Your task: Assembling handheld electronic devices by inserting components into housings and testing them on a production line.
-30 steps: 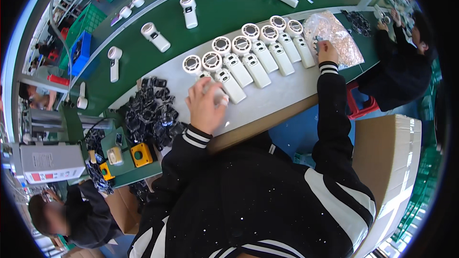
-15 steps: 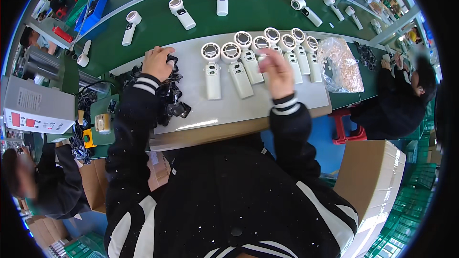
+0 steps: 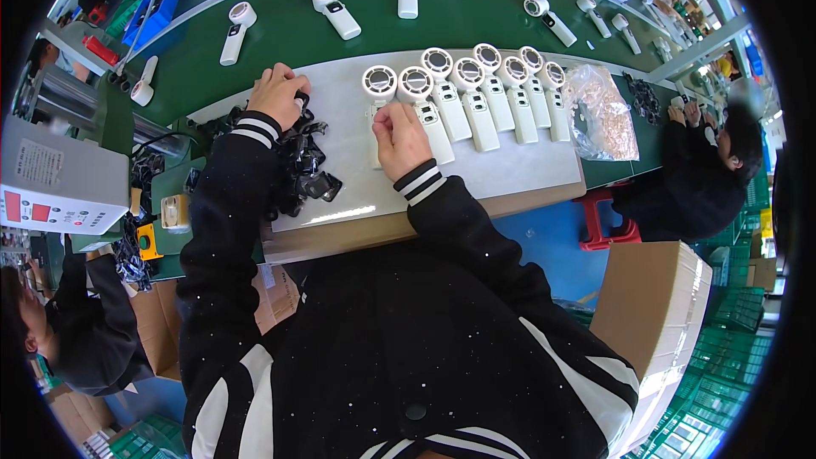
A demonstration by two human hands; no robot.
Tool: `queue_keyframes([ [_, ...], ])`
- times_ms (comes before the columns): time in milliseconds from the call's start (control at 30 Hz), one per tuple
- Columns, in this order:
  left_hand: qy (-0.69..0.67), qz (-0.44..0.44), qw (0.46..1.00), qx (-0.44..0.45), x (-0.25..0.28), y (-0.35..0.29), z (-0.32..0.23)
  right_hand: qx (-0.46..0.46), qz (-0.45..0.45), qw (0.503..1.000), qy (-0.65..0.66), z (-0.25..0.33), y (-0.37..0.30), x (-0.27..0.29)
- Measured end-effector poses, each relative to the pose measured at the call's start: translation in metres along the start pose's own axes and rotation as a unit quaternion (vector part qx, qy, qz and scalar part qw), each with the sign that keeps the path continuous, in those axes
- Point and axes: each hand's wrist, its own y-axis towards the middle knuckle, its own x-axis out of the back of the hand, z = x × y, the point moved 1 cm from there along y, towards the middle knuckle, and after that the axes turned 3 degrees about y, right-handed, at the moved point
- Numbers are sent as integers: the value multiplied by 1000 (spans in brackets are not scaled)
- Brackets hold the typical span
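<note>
Several white handheld fans (image 3: 478, 119) lie side by side on a pale work board (image 3: 340, 219), round heads pointing away from me. My right hand (image 3: 401, 140) is over the leftmost fan (image 3: 378, 83), covering much of its handle. Its fingertips are pinched together; whatever they hold is too small or hidden to make out. At the board's left, my left hand (image 3: 279, 97) curls its fingers round a small black part (image 3: 302, 101). Just below that hand spreads a heap of similar black parts (image 3: 306, 168), some shiny.
A green belt (image 3: 459, 13) beyond the board carries more fans (image 3: 336, 10). Right of the row sits a clear bag of small copper-coloured pieces (image 3: 605, 119). A grey machine (image 3: 64, 183) stands left. A co-worker (image 3: 693, 174) sits right, near a red stool (image 3: 605, 225) and a cardboard box (image 3: 650, 314).
My right hand has moved left, from above the middle of the fan row to the leftmost fan, and its fingers have come together. My left hand stays by the black parts.
</note>
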Motion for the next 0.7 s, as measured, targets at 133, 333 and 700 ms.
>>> queue_keyframes([
  [133, 27, -16, 999, 21, 13, -2, -11, -44, -9, 999, 18, -2, -1, -3],
  [333, -142, -69, 988, -1, 41, -5, -19, 52, -92, 991, -77, -6, 0, -18],
  [700, -510, 20, 856, -79, 32, -27, -67, 13, -41, 997, -71, -9, 9, -22],
])
